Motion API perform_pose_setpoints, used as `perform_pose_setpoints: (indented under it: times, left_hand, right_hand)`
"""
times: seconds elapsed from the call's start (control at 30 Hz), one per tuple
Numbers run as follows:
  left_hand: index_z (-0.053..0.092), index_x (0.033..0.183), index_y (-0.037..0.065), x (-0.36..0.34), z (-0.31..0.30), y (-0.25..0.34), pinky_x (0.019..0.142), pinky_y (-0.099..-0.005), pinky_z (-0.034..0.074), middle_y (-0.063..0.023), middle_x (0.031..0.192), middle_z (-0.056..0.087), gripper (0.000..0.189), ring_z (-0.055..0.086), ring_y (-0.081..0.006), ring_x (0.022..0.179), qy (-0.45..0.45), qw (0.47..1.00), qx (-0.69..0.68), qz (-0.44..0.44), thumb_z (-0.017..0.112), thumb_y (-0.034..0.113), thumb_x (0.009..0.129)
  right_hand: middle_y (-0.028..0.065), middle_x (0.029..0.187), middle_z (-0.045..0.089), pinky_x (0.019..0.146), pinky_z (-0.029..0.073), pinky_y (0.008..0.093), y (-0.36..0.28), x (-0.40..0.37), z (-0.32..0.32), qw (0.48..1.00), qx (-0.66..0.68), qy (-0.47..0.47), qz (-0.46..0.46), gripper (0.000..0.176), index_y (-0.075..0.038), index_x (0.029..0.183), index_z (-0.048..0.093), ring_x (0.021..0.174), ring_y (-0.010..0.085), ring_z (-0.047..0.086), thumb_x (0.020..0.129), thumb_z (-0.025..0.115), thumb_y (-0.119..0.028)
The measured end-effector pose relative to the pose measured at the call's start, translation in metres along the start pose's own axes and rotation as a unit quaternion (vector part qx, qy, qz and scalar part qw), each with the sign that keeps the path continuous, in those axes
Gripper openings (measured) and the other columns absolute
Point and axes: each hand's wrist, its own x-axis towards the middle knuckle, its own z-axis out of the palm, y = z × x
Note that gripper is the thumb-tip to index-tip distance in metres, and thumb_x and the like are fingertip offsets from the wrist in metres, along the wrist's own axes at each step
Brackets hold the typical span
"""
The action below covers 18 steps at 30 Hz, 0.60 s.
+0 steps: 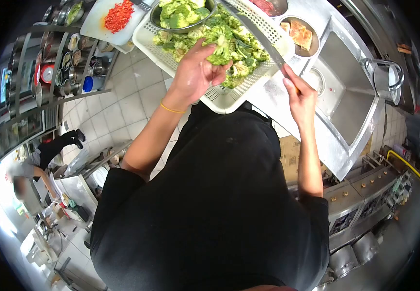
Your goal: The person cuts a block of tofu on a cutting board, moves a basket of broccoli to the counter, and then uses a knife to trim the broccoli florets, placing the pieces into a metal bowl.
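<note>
Over a white perforated basket (219,103) full of cut broccoli (241,48), my left hand (198,70) has its fingers curled around a green broccoli piece (218,47). My right hand (299,94) grips the handle of a long knife (258,34), whose blade slants up and left across the basket's right side. A metal bowl (183,30) with broccoli florets rests at the basket's upper left.
Chopped red pepper lies on a white cutting board (91,24) at upper left. Right of the basket are a bowl of orange-brown pieces (301,36), a bowl of red meat (266,6) and a metal sink (353,97). Another person (40,155) bends at far left.
</note>
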Motion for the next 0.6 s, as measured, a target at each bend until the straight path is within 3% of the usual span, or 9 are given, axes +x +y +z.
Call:
perform_pose_setpoints:
  times: [0.07, 0.23, 0.27, 0.3, 0.37, 0.43, 0.53, 0.57, 0.6]
  left_hand:
    - [0.044, 0.115, 0.0, 0.012, -0.03, 0.004, 0.052, -0.0274, 0.037, -0.008, 0.07, 0.052, 0.04, 0.038, -0.0138, 0.046, -0.066, 0.997, -0.027, -0.033, 0.039, 0.032, 0.092]
    - [0.05, 0.11, -0.003, 0.026, -0.058, 0.007, 0.05, -0.024, 0.03, -0.005, 0.06, 0.044, 0.053, 0.026, -0.0103, 0.043, -0.186, 0.972, -0.135, -0.038, 0.032, 0.043, 0.091]
    - [0.05, 0.109, -0.003, 0.031, -0.061, 0.014, 0.062, -0.0297, 0.037, -0.0097, 0.081, 0.046, 0.046, 0.04, -0.0151, 0.063, -0.31, 0.931, -0.191, -0.028, 0.04, 0.038, 0.09]
    - [0.05, 0.109, -0.003, 0.031, -0.06, 0.012, 0.062, -0.0297, 0.037, -0.0097, 0.081, 0.046, 0.046, 0.04, -0.0151, 0.063, -0.308, 0.932, -0.191, -0.023, 0.04, 0.038, 0.09]
    - [0.051, 0.103, -0.003, 0.026, -0.047, 0.008, 0.063, -0.0311, 0.037, -0.012, 0.087, 0.045, 0.044, 0.041, -0.0192, 0.073, 0.015, 0.952, -0.302, -0.042, 0.045, 0.037, 0.086]
    - [0.051, 0.103, -0.002, 0.036, -0.064, 0.0, 0.068, -0.0317, 0.037, -0.0138, 0.09, 0.045, 0.043, 0.041, -0.0217, 0.076, -0.067, 0.963, -0.261, -0.014, 0.046, 0.036, 0.084]
    - [0.049, 0.116, -0.002, 0.056, -0.081, -0.015, 0.084, -0.0403, 0.04, -0.0165, 0.094, 0.054, 0.044, 0.049, -0.0289, 0.088, -0.322, 0.874, -0.361, -0.047, 0.042, 0.027, 0.085]
    - [0.049, 0.116, -0.002, 0.052, -0.071, -0.013, 0.084, -0.0403, 0.04, -0.0165, 0.094, 0.054, 0.044, 0.049, -0.0289, 0.088, -0.324, 0.873, -0.362, -0.048, 0.042, 0.027, 0.085]
    - [0.05, 0.116, -0.002, 0.043, -0.053, -0.009, 0.09, -0.0412, 0.039, -0.0188, 0.1, 0.055, 0.042, 0.05, -0.0307, 0.095, -0.19, 0.918, -0.346, -0.038, 0.043, 0.026, 0.085]
  right_hand:
    - [0.002, 0.061, 0.056, 0.046, 0.039, 0.026, -0.003, -0.007, -0.012, 0.957, 0.096, -0.109, 0.25, 0.035, -0.01, 0.12, 0.06, 0.05, 0.0082, 0.046, 0.089, 0.06, -0.025]
    - [0.0037, 0.058, 0.051, 0.042, 0.036, 0.0202, -0.025, -0.006, 0.006, 0.803, 0.39, -0.196, 0.406, 0.033, -0.001, 0.094, 0.057, 0.046, 0.0067, 0.044, 0.095, 0.05, -0.034]
    - [0.0029, 0.057, 0.05, 0.042, 0.036, 0.0202, -0.031, -0.007, 0.011, 0.797, 0.413, -0.192, 0.397, 0.03, -0.002, 0.092, 0.057, 0.045, 0.0072, 0.044, 0.094, 0.051, -0.031]
    - [0.0021, 0.057, 0.05, 0.042, 0.035, 0.0203, -0.038, -0.006, 0.016, 0.791, 0.435, -0.189, 0.387, 0.026, -0.002, 0.09, 0.057, 0.044, 0.0077, 0.044, 0.094, 0.053, -0.028]
    - [0.0035, 0.057, 0.052, 0.043, 0.037, 0.0214, -0.058, 0.0, 0.025, 0.822, 0.398, -0.192, 0.359, 0.023, -0.002, 0.089, 0.055, 0.045, 0.0087, 0.046, 0.093, 0.055, -0.024]
    - [0.0049, 0.057, 0.054, 0.044, 0.038, 0.0225, -0.073, 0.006, 0.032, 0.852, 0.357, -0.189, 0.334, 0.019, -0.001, 0.087, 0.054, 0.045, 0.0096, 0.048, 0.092, 0.057, -0.02]
    - [0.0122, 0.063, 0.061, 0.048, 0.045, 0.0317, -0.091, 0.022, 0.045, 0.971, 0.182, -0.1, 0.117, 0.018, 0.002, 0.091, 0.049, 0.055, 0.0199, 0.063, 0.089, 0.058, -0.013]
    - [0.0122, 0.063, 0.061, 0.048, 0.045, 0.0317, -0.094, 0.027, 0.05, 0.972, 0.179, -0.099, 0.117, 0.018, 0.002, 0.091, 0.049, 0.055, 0.0199, 0.063, 0.089, 0.058, -0.013]
    - [0.0129, 0.063, 0.061, 0.048, 0.045, 0.034, -0.096, 0.032, 0.055, 0.982, 0.139, -0.094, 0.083, 0.016, 0.001, 0.09, 0.049, 0.055, 0.0248, 0.062, 0.088, 0.058, -0.011]
